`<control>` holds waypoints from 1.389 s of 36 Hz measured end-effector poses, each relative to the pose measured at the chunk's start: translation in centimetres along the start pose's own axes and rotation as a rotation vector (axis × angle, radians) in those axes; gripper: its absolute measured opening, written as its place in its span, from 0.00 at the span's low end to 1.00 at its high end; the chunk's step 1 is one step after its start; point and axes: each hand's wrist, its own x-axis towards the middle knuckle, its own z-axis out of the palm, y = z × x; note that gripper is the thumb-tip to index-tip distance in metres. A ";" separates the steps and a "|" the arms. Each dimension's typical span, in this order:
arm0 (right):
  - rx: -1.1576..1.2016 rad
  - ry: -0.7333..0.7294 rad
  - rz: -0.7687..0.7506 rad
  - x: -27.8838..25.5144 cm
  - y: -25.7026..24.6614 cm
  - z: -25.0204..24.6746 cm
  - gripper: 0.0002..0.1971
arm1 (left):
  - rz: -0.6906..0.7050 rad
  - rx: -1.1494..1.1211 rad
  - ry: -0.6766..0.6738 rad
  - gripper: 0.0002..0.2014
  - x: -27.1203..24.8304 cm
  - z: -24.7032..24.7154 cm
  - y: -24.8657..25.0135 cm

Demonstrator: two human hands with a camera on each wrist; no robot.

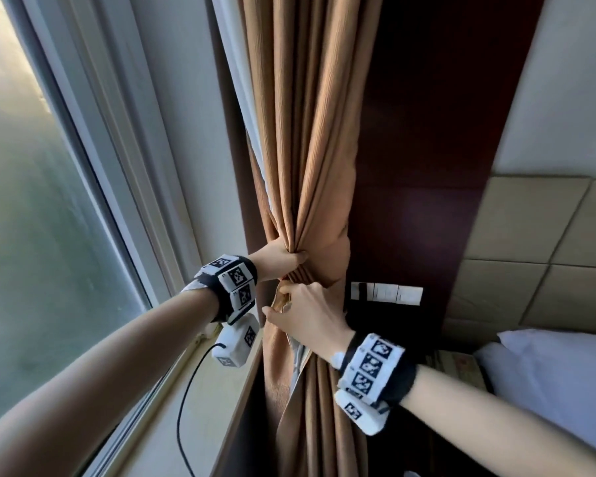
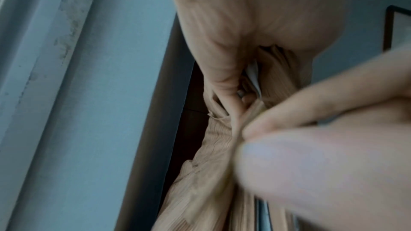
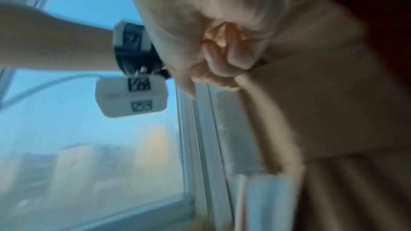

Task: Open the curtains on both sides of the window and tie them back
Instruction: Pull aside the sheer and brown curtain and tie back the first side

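The tan curtain (image 1: 310, 132) hangs gathered into a bunch against the dark wood panel to the right of the window. My left hand (image 1: 283, 261) grips the bunch at its narrowest point, its fingers (image 3: 224, 55) curled round the folds. Just below, my right hand (image 1: 303, 318) pinches a tan strip (image 1: 280, 299) that looks like the tie-back, held against the curtain's front. In the left wrist view the curtain (image 2: 244, 15) bulges above the grip, and blurred fingers (image 2: 311, 104) squeeze the fabric. Where the strip runs behind the bunch is hidden.
The window glass (image 1: 31, 235) and its white frame fill the left, with the sill (image 1: 200, 390) below. A black cable (image 1: 186, 390) dangles from my left wrist. A wall switch (image 1: 386, 292) sits on the dark panel (image 1: 427, 132). A padded headboard (image 1: 530, 253) and pillow (image 1: 547, 366) lie right.
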 end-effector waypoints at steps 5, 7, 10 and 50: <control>-0.116 0.121 0.065 0.7 -1.0 1.2 0.22 | 0.041 0.025 -0.028 0.21 0.0 0.3 0.1; -0.150 0.132 0.079 1.1 -1.2 1.6 0.19 | 0.054 0.032 -0.040 0.22 0.0 0.3 0.3; -0.181 0.104 0.110 1.6 -1.1 1.8 0.12 | 0.057 0.061 -0.042 0.23 0.2 0.3 0.5; 0.141 -0.094 -0.317 -4.7 6.6 3.8 0.12 | 0.196 0.210 -0.006 0.24 -0.5 0.4 -0.3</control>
